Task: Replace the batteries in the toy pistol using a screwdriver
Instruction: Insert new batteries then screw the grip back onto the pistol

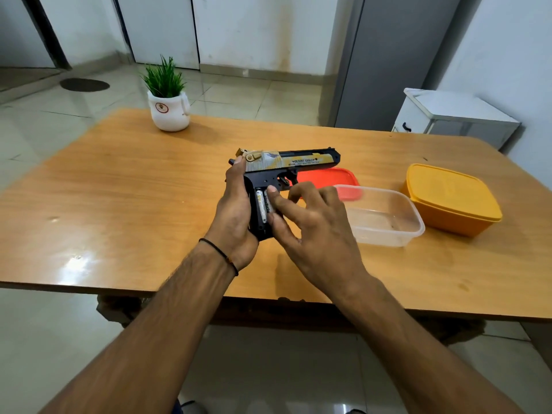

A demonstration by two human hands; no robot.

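Toy pistol [298, 162] held above the middle of the wooden bench [119, 189], side-on, barrel pointing right, grip down toward the near edge. Slide is tan and gold camouflage with "DESERT EAGLE" printed on it; frame and grip are black. Grip cover is off and the battery compartment [257, 218] is exposed, with two white cells standing side by side in it. Left hand [236, 210] wraps the grip from the left side, thumb raised against the rear of the slide by the gold hammer, grasping the pistol. Black thread band [221, 252] on that wrist. Right hand [316, 231] comes in from the right: index fingertip sits at the upper end of the right battery [268, 204], thumb at its lower end, so the cell is pinched between the two; the other fingers are spread loose above the bench. Left battery [260, 206] is untouched, a plus mark printed near its lower end. Just right of the hands, a clear plastic container [388, 222] sits open on the bench. A red lid [325, 177] lies flat behind it, partly under the pistol's barrel. Further right, an orange lidded container [451, 201], close beside the clear one. Far left on the bench, a small green plant in a white pot [168, 115]. Off the bench at far right, a white cabinet [454, 115] against the wall.
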